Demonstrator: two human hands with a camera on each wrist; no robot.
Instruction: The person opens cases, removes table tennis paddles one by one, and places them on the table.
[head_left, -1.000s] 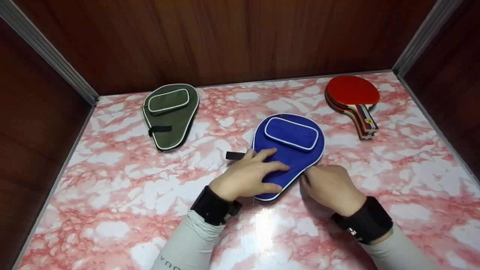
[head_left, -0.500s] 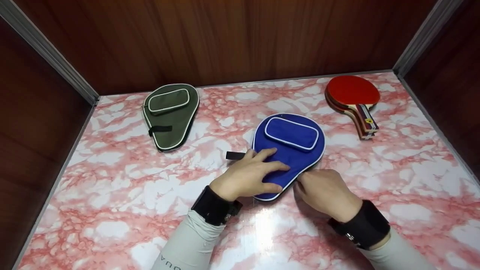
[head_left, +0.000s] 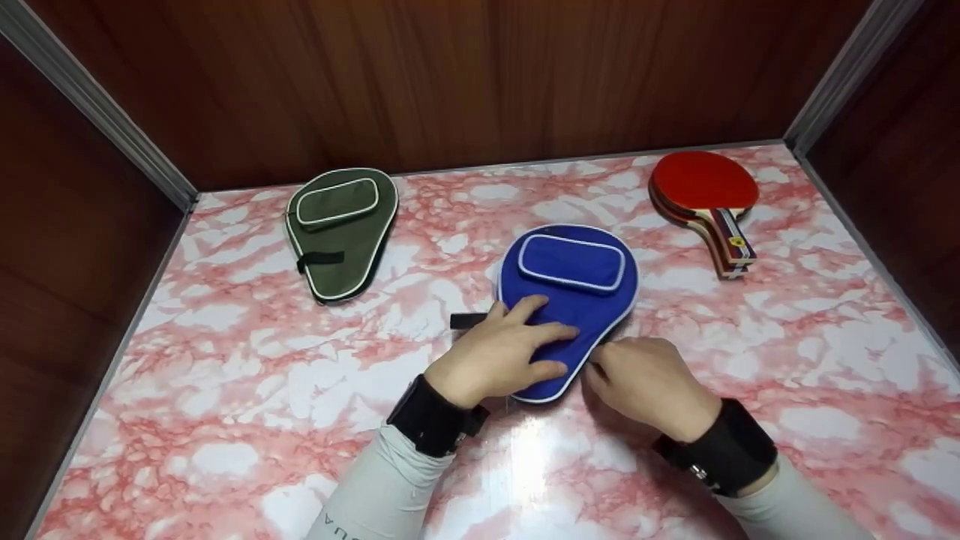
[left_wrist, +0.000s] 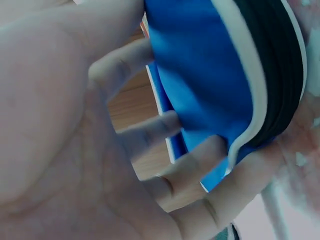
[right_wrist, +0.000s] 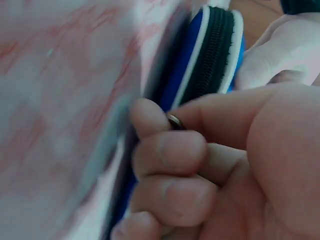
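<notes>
A blue table tennis paddle case (head_left: 571, 262) with white piping lies on the table, its narrow end toward me. My left hand (head_left: 501, 352) rests on its lower part with the fingers spread. The left wrist view shows those fingertips against the blue fabric (left_wrist: 200, 65). My right hand (head_left: 645, 382) is at the right edge of the narrow part, fingers curled. In the right wrist view, thumb and index finger pinch a small metal zipper pull (right_wrist: 175, 122), mostly hidden between them. The black zipper (right_wrist: 212, 55) runs shut along the case's side beyond the fingers.
An olive green paddle case (head_left: 345, 225) lies at the back left. Two stacked table tennis paddles (head_left: 705, 184), red side up, lie at the back right. A black strap (head_left: 466, 321) sticks out left of the blue case. Wood-grain walls (head_left: 480, 82) enclose the table.
My right hand has slid down and left along the case's edge, toward its narrow end. The blue case has turned slightly and its wide end has shifted left. My left hand stays on it.
</notes>
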